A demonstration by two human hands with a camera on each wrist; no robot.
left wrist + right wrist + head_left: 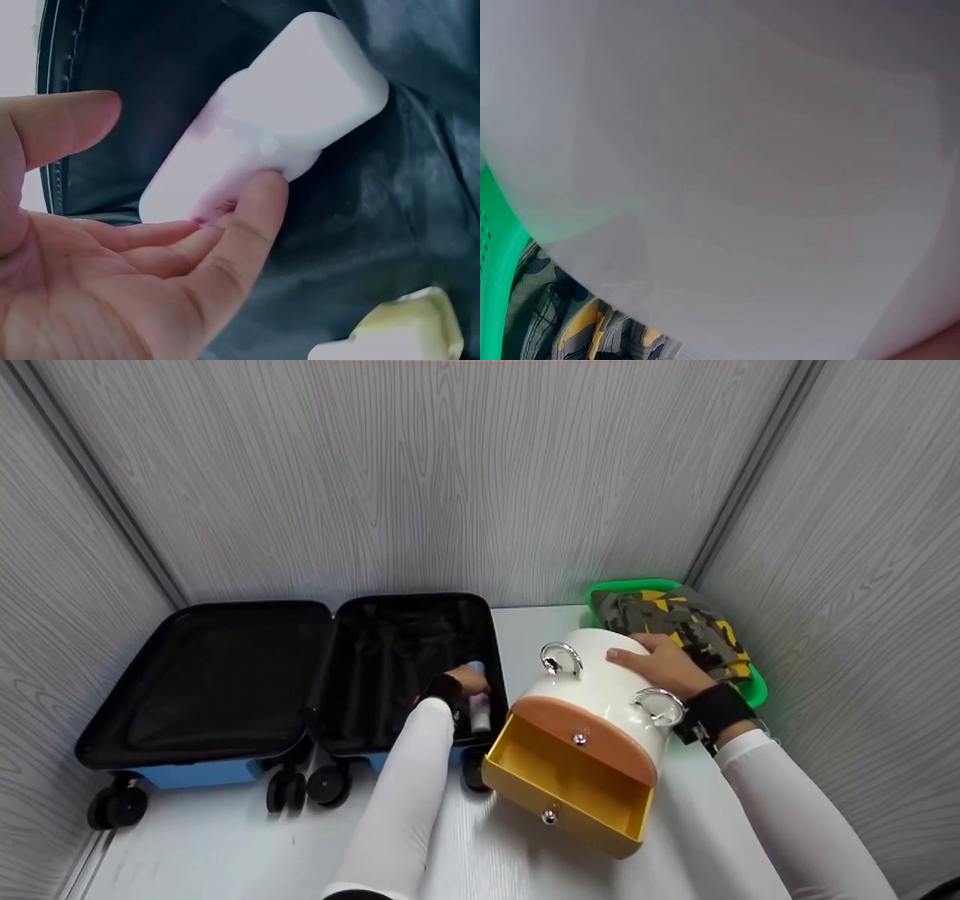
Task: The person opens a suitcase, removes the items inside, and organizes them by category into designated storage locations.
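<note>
Pale grey wood-grain wall panels (450, 472) on 3 sides, w/ darker grey strips (90, 472) running down the seams at left & right. White tabletop (225, 840) fills the space btwn them, meeting the back wall at its far edge. Light even, soft shadows only.

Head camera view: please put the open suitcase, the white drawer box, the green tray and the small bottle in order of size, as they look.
1. open suitcase, clearly largest
2. white drawer box
3. green tray, partly hidden by the camouflage cloth and the box, so this rank is unsure
4. small bottle, smallest
</note>
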